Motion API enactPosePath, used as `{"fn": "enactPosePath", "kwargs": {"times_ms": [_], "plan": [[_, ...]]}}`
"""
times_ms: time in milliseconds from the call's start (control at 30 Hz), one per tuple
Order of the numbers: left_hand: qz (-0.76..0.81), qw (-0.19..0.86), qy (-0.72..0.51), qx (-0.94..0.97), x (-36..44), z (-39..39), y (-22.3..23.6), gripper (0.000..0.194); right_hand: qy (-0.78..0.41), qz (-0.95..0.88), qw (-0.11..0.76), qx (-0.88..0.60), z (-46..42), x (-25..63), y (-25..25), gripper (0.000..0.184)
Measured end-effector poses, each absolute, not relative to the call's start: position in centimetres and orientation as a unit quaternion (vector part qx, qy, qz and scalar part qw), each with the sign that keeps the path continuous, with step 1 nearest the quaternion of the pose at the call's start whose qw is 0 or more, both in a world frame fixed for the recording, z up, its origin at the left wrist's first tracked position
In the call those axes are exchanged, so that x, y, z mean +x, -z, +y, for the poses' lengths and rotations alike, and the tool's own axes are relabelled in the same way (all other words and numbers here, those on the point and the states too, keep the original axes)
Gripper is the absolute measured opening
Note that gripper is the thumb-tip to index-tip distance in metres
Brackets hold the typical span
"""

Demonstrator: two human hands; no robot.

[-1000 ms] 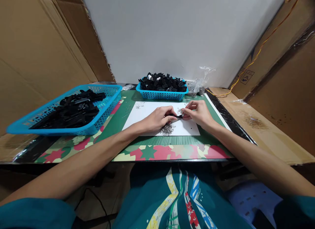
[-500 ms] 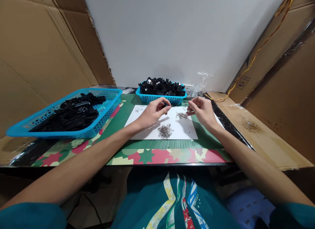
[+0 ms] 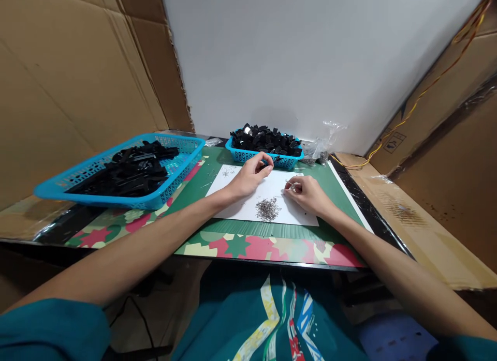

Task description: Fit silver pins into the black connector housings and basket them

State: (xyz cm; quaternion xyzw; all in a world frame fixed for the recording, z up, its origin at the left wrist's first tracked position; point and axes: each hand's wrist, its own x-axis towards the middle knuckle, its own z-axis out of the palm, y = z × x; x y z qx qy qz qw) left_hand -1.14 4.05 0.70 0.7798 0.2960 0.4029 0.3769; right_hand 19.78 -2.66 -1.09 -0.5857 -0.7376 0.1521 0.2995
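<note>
My left hand [image 3: 250,176] hovers over the white paper sheet [image 3: 248,203], its fingers pinched on a small black part near the small blue basket [image 3: 252,156] heaped with black parts. My right hand [image 3: 306,191] rests on the sheet, fingers curled and pinched at a small heap of tiny metal pieces; what it grips is too small to name. A second heap of metal pieces [image 3: 267,209] lies on the sheet between my hands.
A large blue basket [image 3: 163,193] of black parts sits at the left on the green patterned mat [image 3: 248,244]. Clear plastic bags [image 3: 320,144] lie by the white wall. Cardboard panels stand on both sides, a yellow wire along the right one.
My hands parted, and the black part they held together left the sheet. My left hand rose toward the small basket. My right hand came down onto the far heap of metal pieces.
</note>
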Motion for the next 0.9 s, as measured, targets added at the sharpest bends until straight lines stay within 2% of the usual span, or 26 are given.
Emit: {"fn": "enactPosePath", "kwargs": {"times_ms": [400, 600, 800, 900], "plan": [[0.293, 0.374, -0.365, 0.800, -1.0, 3.6, -0.4, 0.009, -0.182, -0.751, 0.270, -0.574, -2.3, 20.2, 1.1, 0.014], [0.296, 0.420, -0.349, 0.784, -1.0, 3.7, -0.2, 0.012, -0.203, -0.766, 0.251, -0.556, -2.8, 20.7, 0.3, 0.022], [0.298, 0.458, -0.331, 0.769, -0.9, 3.4, -0.2, 0.010, -0.224, -0.768, 0.246, -0.547, -2.8, 21.0, 0.4, 0.012], [0.296, 0.460, -0.334, 0.768, -1.0, 3.5, -0.3, 0.010, -0.225, -0.778, 0.233, -0.538, -2.8, 21.1, 0.2, 0.016]]}}
